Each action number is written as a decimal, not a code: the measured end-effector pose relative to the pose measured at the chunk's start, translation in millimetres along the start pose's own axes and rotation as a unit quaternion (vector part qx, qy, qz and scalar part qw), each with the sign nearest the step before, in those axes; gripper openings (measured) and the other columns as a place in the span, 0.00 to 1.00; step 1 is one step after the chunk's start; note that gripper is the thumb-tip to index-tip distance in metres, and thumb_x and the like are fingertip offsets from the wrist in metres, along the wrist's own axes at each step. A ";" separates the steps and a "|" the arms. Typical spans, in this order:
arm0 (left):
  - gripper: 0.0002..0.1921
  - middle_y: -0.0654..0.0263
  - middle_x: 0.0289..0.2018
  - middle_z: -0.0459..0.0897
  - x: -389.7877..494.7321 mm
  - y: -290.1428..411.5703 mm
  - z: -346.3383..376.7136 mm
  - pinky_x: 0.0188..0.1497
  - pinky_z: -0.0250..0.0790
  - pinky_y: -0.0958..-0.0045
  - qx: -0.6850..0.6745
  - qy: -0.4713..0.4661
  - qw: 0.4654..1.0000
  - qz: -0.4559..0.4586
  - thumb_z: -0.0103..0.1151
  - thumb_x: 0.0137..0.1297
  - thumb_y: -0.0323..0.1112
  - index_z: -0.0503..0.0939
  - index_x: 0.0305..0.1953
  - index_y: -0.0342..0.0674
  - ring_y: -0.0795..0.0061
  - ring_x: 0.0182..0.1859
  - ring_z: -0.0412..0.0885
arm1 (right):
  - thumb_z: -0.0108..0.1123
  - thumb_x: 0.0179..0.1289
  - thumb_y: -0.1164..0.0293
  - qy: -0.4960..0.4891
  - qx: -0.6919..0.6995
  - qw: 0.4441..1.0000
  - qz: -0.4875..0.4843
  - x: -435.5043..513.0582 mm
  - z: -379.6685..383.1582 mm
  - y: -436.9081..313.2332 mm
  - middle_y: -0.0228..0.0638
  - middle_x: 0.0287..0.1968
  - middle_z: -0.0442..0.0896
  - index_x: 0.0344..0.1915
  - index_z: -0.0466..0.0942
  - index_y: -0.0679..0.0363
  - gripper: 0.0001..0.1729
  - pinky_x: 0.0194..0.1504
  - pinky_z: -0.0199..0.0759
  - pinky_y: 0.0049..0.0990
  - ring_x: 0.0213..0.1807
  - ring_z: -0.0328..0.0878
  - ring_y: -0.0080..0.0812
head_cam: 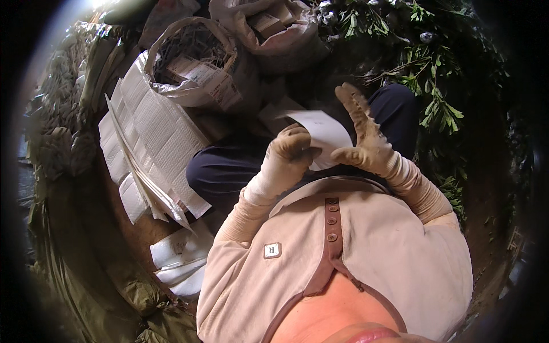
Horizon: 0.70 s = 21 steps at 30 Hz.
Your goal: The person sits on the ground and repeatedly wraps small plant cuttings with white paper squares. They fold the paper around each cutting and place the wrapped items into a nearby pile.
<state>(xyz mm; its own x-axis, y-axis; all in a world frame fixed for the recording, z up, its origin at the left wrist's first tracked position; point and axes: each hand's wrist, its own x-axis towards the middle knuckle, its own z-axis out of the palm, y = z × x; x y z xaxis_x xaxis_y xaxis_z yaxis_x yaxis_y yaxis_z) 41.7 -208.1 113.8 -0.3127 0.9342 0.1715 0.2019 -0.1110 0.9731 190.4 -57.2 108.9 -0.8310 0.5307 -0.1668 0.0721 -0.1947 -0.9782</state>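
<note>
A white sheet of paper (pixel 328 130), slightly curved, is held over my lap in my left hand (pixel 294 148), whose gloved fingers are curled at the sheet's left edge. My right hand (pixel 362 135), in a stained fabric glove, is just right of the sheet, with thumb and fingers spread and nothing gripped. Beneath both hands are my legs in dark trousers (pixel 227 167). Left of my knee lies a stack of white quilted sheets (pixel 158 120), with thinner sheets on top.
A woven sack (pixel 188 92) holds many thin strips and printed pieces. Behind it, another sack (pixel 283 51) contains small boxes. Leafy cut branches (pixel 437 107) lie at the right. Folded white material (pixel 184 257) is at my left side, near crumpled olive fabric (pixel 85 266).
</note>
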 end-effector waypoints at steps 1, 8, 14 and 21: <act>0.11 0.65 0.39 0.82 1.4 -0.2 -0.7 0.45 0.68 0.73 0.052 -0.015 0.996 0.071 0.58 0.52 0.17 0.81 0.38 0.37 0.73 0.43 0.77 | 0.58 0.63 0.50 -0.003 0.017 0.999 0.030 0.3 -4.1 -3.2 0.40 0.49 0.78 0.65 0.58 0.65 0.41 0.52 0.69 0.23 0.49 0.75 0.30; 0.32 0.59 0.44 0.78 -1.7 8.8 7.7 0.58 0.65 0.61 0.000 -0.028 1.000 0.011 0.61 0.46 0.20 0.69 0.57 0.44 0.64 0.54 0.75 | 0.59 0.60 0.82 0.045 0.101 0.993 -0.040 -5.1 4.4 -7.5 0.33 0.48 0.79 0.66 0.60 0.56 0.35 0.48 0.72 0.20 0.45 0.75 0.20; 0.30 0.60 0.48 0.79 1.2 16.1 18.4 0.48 0.70 0.77 -0.172 0.113 0.978 -0.019 0.58 0.57 0.18 0.64 0.62 0.37 0.78 0.46 0.76 | 0.60 0.59 0.81 -0.006 0.079 0.990 -0.116 -14.0 21.9 -12.7 0.34 0.53 0.78 0.63 0.67 0.56 0.31 0.52 0.72 0.23 0.49 0.74 0.20; 0.15 0.67 0.40 0.83 5.1 21.6 20.8 0.44 0.71 0.79 -0.100 0.110 0.983 -0.107 0.58 0.58 0.18 0.78 0.47 0.34 0.82 0.41 0.77 | 0.64 0.57 0.80 0.036 0.038 0.991 -0.122 -18.7 14.1 -10.6 0.32 0.44 0.82 0.48 0.77 0.63 0.17 0.50 0.73 0.23 0.45 0.77 0.20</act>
<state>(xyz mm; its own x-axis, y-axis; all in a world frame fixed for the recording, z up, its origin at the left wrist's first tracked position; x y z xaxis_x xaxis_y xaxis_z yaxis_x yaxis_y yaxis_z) 63.8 -198.7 132.4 -0.5264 0.8496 -0.0331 -0.0703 -0.0047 0.9975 197.4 -76.7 124.1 -0.7767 0.6268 0.0628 -0.1706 -0.1132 -0.9788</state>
